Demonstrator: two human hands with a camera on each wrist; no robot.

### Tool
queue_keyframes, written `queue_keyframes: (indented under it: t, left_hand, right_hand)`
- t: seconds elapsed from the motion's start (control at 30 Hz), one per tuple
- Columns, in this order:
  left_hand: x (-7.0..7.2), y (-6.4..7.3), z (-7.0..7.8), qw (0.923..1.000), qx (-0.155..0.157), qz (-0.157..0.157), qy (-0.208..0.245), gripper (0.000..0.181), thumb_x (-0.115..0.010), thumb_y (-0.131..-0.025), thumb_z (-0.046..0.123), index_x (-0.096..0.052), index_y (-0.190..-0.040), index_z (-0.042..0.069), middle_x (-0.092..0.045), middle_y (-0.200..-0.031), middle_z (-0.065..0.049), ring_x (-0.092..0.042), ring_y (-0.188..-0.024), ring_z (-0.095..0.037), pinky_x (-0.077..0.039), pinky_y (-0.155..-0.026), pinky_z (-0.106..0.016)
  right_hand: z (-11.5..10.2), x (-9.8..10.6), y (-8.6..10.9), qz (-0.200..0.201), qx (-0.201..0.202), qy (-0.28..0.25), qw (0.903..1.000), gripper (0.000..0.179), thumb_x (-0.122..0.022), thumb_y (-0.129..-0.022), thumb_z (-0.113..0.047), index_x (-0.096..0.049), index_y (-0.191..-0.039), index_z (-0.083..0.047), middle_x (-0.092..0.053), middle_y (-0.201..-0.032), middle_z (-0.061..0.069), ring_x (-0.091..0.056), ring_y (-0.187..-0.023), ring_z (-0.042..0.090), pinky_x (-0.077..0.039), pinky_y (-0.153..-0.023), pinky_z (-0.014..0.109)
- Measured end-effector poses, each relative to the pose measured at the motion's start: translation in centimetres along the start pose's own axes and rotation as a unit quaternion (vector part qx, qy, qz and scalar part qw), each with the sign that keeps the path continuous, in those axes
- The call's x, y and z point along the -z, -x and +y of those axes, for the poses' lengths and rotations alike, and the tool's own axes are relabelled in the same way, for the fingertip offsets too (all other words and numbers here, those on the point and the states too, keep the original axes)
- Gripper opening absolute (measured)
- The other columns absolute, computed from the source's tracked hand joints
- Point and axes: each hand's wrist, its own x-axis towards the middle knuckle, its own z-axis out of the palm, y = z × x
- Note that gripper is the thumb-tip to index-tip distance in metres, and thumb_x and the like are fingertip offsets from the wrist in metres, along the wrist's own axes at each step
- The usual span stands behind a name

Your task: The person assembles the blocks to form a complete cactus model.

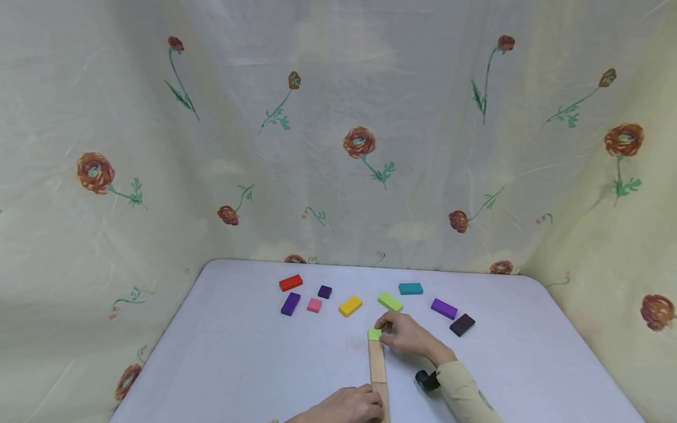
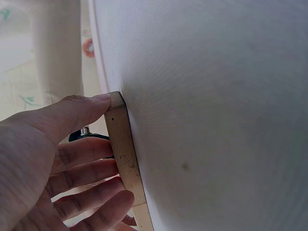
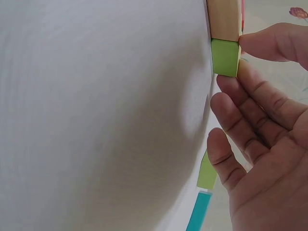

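Note:
Two plain wooden blocks [image 1: 378,361] lie end to end in a line on the white table, with a small light green block [image 1: 374,334] against their far end. My right hand [image 1: 407,336] holds the green block [image 3: 225,57] between thumb and fingertips; the right wrist view has the thumb near the seam with the wood. At the near end, my left hand [image 1: 346,405] grips the nearer wooden block [image 2: 124,154]. Its thumb presses by the block's end while the other fingers lie along the side.
Beyond the hands, loose coloured blocks are scattered: red [image 1: 291,283], yellow [image 1: 351,306], longer light green [image 1: 390,302], teal [image 1: 411,289], dark brown [image 1: 462,325], and several purple and pink ones. A floral curtain [image 1: 328,194] hangs around the table [image 1: 238,352].

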Motion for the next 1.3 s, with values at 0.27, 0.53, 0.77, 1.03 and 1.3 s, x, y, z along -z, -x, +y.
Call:
queue_keyframes:
  t: [0.27, 0.53, 0.77, 1.03, 1.3]
  left_hand:
    - [-2.9, -1.1, -2.2, 1.0, 0.0, 0.002, 0.0, 0.028, -0.059, -0.095, 0.04, -0.066, -0.117, 0.024, -0.061, -0.105, 0.016, -0.05, -0.09, 0.007, -0.042, -0.076, -0.007]
    - [-1.7, -0.8, -1.2, 1.0, 0.005, 0.003, 0.003, 0.028, -0.06, -0.094, 0.038, -0.067, -0.115, 0.021, -0.062, -0.103, 0.013, -0.05, -0.089, 0.006, -0.042, -0.074, -0.007]
    - [0.0, 0.0, 0.2, 1.0, 0.007, 0.004, -0.004, 0.028, -0.061, -0.094, 0.036, -0.068, -0.114, 0.018, -0.062, -0.102, 0.012, -0.05, -0.087, 0.006, -0.041, -0.074, -0.005]
    - [-1.9, -0.8, -1.5, 1.0, 0.0, 0.002, -0.001, 0.027, -0.059, -0.095, 0.039, -0.066, -0.116, 0.023, -0.061, -0.104, 0.015, -0.05, -0.089, 0.007, -0.042, -0.074, -0.006]
    - [-0.5, -0.3, -0.2, 0.9997, 0.011, 0.008, 0.018, 0.025, -0.061, -0.094, 0.036, -0.068, -0.113, 0.021, -0.062, -0.1, 0.015, -0.049, -0.086, 0.007, -0.042, -0.073, -0.007]
  right_hand:
    - [0.2, -0.1, 0.0, 0.001, 0.001, -0.002, 1.0, 0.024, -0.068, -0.083, -0.012, -0.064, -0.107, -0.012, -0.062, -0.099, -0.004, -0.053, -0.089, 0.014, -0.047, -0.078, 0.03]
    - [0.3, 0.1, -0.1, 0.011, 0.004, 0.005, 0.9999, 0.026, -0.07, -0.083, -0.014, -0.064, -0.108, -0.013, -0.064, -0.103, -0.004, -0.055, -0.096, 0.014, -0.047, -0.09, 0.042]
    - [0.2, 1.1, 0.8, 0.034, -0.009, -0.003, 0.9994, 0.029, -0.071, -0.085, -0.018, -0.064, -0.113, -0.015, -0.064, -0.106, -0.004, -0.054, -0.099, 0.015, -0.047, -0.088, 0.041]
    - [0.8, 3.2, 2.1, 0.088, 0.0, -0.015, 0.996, 0.042, -0.072, -0.082, -0.01, -0.059, -0.123, -0.011, -0.062, -0.12, 0.006, -0.056, -0.113, 0.028, -0.046, -0.091, 0.046]
    - [1.9, 5.7, 4.4, 0.12, -0.04, -0.022, 0.9917, 0.053, -0.068, -0.083, -0.008, -0.049, -0.133, -0.017, -0.051, -0.136, 0.01, -0.048, -0.123, 0.038, -0.042, -0.098, 0.058]
